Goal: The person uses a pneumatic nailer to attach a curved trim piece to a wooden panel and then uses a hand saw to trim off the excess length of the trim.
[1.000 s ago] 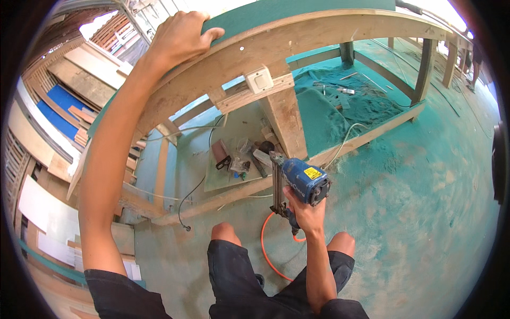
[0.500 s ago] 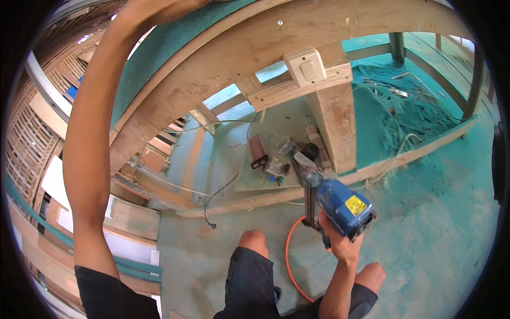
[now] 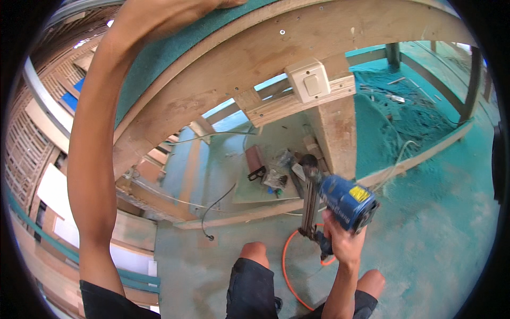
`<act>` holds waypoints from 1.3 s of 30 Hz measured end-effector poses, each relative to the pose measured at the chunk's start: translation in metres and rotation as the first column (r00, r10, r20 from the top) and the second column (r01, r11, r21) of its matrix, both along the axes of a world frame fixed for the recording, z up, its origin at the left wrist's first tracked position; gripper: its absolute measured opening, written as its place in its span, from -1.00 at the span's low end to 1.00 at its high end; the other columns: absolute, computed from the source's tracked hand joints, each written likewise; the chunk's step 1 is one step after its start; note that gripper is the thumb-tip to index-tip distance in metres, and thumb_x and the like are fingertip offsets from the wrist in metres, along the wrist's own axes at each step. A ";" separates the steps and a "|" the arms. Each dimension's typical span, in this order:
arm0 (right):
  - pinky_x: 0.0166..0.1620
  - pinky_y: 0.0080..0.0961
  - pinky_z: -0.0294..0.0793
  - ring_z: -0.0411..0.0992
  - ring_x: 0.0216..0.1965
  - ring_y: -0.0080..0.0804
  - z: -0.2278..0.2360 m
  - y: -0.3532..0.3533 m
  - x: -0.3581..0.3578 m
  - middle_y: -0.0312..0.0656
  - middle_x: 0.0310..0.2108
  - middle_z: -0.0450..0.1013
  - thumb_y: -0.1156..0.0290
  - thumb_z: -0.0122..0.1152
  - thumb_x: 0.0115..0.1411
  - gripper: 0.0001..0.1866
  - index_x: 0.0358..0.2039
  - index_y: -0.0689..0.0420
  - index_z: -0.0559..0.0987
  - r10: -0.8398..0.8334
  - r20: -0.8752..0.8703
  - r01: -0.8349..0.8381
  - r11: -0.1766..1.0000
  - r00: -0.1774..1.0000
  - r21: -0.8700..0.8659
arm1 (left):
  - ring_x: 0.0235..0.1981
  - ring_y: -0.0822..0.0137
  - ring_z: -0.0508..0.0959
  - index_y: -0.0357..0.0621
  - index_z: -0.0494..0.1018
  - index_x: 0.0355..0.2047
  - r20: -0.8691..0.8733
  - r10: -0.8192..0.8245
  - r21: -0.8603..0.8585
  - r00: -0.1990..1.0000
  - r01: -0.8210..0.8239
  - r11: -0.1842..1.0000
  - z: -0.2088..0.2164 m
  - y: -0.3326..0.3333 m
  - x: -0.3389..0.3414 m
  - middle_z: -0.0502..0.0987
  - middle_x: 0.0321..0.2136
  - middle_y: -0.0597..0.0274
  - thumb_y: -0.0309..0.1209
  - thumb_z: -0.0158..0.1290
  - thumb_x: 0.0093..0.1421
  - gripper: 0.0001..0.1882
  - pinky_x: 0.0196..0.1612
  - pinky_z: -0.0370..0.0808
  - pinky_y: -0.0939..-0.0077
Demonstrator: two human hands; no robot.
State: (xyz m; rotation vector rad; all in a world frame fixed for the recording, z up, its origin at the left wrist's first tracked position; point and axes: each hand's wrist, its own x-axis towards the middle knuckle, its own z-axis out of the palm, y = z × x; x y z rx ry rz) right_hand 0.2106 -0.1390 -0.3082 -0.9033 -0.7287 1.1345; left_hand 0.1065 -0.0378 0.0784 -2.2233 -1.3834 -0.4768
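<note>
The blue nail gun (image 3: pixel 344 202) is held low before the bench (image 3: pixel 212 90) by the right hand (image 3: pixel 342 239), the fingers being clamped around its handle. In view, a heap of small items (image 3: pixel 276 178) beside the wooden post (image 3: pixel 340 146) is partly overlapped by its nose; whether anything is touched cannot be told. The lower rail (image 3: pixel 249 215) is crossed in view by the magazine. To the gun's right, room is given by a wide stretch of floor (image 3: pixel 430 212); to its left, the orange hose (image 3: pixel 284 260) is looped. The left hand (image 3: pixel 199 7) is placed at the green top, beyond the front edge, and is cut by the upper border; whether its fingers are apart or together cannot be told
</note>
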 end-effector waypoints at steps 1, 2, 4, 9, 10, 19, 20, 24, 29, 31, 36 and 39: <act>-0.53 -0.61 0.30 0.35 -0.60 -0.66 0.018 0.001 0.005 -0.38 -0.55 0.46 0.47 0.41 0.21 -0.85 -0.27 0.21 0.60 -0.017 -0.009 0.017 1.000 1.000 0.024 | -0.70 0.55 0.22 -0.16 0.41 -0.74 -0.030 -0.030 -0.010 0.999 0.030 1.000 0.005 -0.001 -0.004 0.31 -0.76 0.45 -0.27 0.28 0.17 -0.58 -0.58 0.16 0.46; -0.54 -0.61 0.29 0.34 -0.61 -0.66 0.036 0.002 0.011 -0.38 -0.57 0.45 0.46 0.40 0.23 -0.86 -0.28 0.20 0.60 -0.034 -0.022 0.035 0.998 0.999 0.047 | -0.67 0.44 0.37 -0.28 0.55 -0.63 -0.062 0.054 -0.110 0.997 -0.060 0.992 0.015 -0.002 -0.001 0.44 -0.74 0.25 -0.29 0.27 0.13 -0.67 -0.53 0.31 0.38; -0.54 -0.61 0.25 0.31 -0.64 -0.64 0.083 0.007 0.027 -0.37 -0.62 0.41 0.39 0.34 0.28 -0.81 -0.19 0.24 0.62 -0.093 0.058 0.086 0.989 0.994 0.118 | -0.59 0.31 0.51 -0.36 0.62 -0.49 -0.030 -0.111 0.113 0.993 0.114 0.987 -0.011 -0.003 -0.013 0.55 -0.66 0.05 -0.29 0.27 0.11 -0.70 -0.43 0.43 0.32; -0.54 -0.61 0.17 0.24 -0.66 -0.66 0.197 0.009 0.056 -0.40 -0.64 0.35 0.31 0.37 0.28 -0.72 -0.13 0.26 0.67 -0.345 0.292 0.254 0.917 0.892 0.308 | -0.37 -0.05 0.68 -0.38 0.66 -0.28 0.122 -0.092 0.155 0.988 0.073 0.985 -0.001 0.013 -0.020 0.64 -0.44 -0.28 -0.21 0.31 0.01 -0.58 -0.17 0.58 0.18; -0.55 -0.62 0.15 0.23 -0.66 -0.67 0.209 0.012 0.058 -0.41 -0.64 0.33 0.30 0.38 0.28 -0.74 -0.18 0.24 0.69 -0.388 0.343 0.264 0.896 0.855 0.358 | -0.43 -0.05 0.67 -0.38 0.65 -0.42 0.112 -0.073 0.103 0.991 0.061 0.993 0.003 0.010 -0.018 0.61 -0.52 -0.26 -0.20 0.29 -0.06 -0.60 -0.24 0.59 0.17; -0.58 -0.59 0.21 0.26 -0.66 -0.66 0.243 0.031 0.051 -0.42 -0.65 0.35 0.26 0.43 0.27 -0.77 -0.39 0.15 0.64 -0.372 0.294 0.210 0.861 0.880 0.462 | -0.56 -0.05 0.65 -0.37 0.61 -0.61 0.138 -0.028 -0.093 0.990 0.042 0.995 0.019 0.003 -0.012 0.57 -0.66 -0.19 -0.28 0.13 -0.18 -0.69 -0.35 0.61 0.18; -0.58 -0.59 0.21 0.26 -0.65 -0.66 0.242 0.032 0.049 -0.41 -0.64 0.36 0.26 0.43 0.27 -0.78 -0.38 0.14 0.64 -0.374 0.295 0.210 0.861 0.879 0.463 | -0.55 -0.05 0.65 -0.36 0.62 -0.60 0.140 -0.057 -0.046 0.988 0.064 0.997 0.017 0.005 -0.013 0.57 -0.65 -0.19 -0.28 0.13 -0.18 -0.69 -0.35 0.61 0.18; -0.58 -0.60 0.23 0.28 -0.65 -0.66 0.238 0.041 0.038 -0.41 -0.64 0.37 0.26 0.43 0.27 -0.79 -0.36 0.13 0.65 -0.358 0.301 0.195 0.867 0.884 0.458 | -0.51 -0.04 0.67 -0.36 0.63 -0.57 0.125 -0.085 0.022 0.989 0.083 0.996 0.014 0.010 -0.019 0.58 -0.62 -0.22 -0.29 0.14 -0.18 -0.69 -0.32 0.62 0.18; -0.56 -0.61 0.26 0.29 -0.64 -0.66 0.231 0.047 0.032 -0.42 -0.62 0.39 0.25 0.44 0.26 -0.77 -0.32 0.14 0.66 -0.437 0.306 0.232 0.818 0.846 0.526 | -0.52 -0.01 0.66 -0.36 0.61 -0.60 0.120 -0.058 -0.088 0.991 0.069 0.994 0.024 0.013 -0.021 0.58 -0.63 -0.22 -0.21 0.19 -0.15 -0.65 -0.33 0.61 0.19; -0.50 -0.59 0.29 0.32 -0.58 -0.64 0.231 0.047 0.030 -0.39 -0.56 0.42 0.27 0.45 0.25 -0.77 -0.28 0.16 0.65 -0.436 0.328 0.231 0.829 0.838 0.510 | -0.56 0.02 0.64 -0.36 0.60 -0.62 0.133 -0.084 -0.097 0.988 0.097 0.990 0.025 0.018 -0.026 0.57 -0.66 -0.18 -0.16 0.25 -0.13 -0.60 -0.36 0.59 0.20; -0.19 -0.50 0.46 0.46 -0.29 -0.52 0.234 0.040 0.026 -0.27 -0.27 0.54 0.36 0.46 0.22 -0.69 -0.09 0.22 0.62 -0.444 0.409 0.248 0.858 0.797 0.449 | -0.61 0.12 0.59 -0.36 0.58 -0.66 0.192 0.067 -0.214 0.979 -0.025 0.976 0.031 0.013 -0.021 0.57 -0.69 -0.10 -0.08 0.37 -0.13 -0.52 -0.42 0.54 0.22; -0.07 -0.47 0.52 0.51 -0.18 -0.47 0.233 0.039 0.022 -0.22 -0.16 0.59 0.39 0.47 0.21 -0.63 -0.02 0.24 0.60 -0.440 0.428 0.256 0.869 0.789 0.423 | -0.60 0.13 0.59 -0.37 0.59 -0.65 0.231 -0.009 -0.260 0.973 0.070 0.963 0.034 0.011 -0.034 0.58 -0.67 -0.11 -0.08 0.37 -0.12 -0.51 -0.40 0.55 0.22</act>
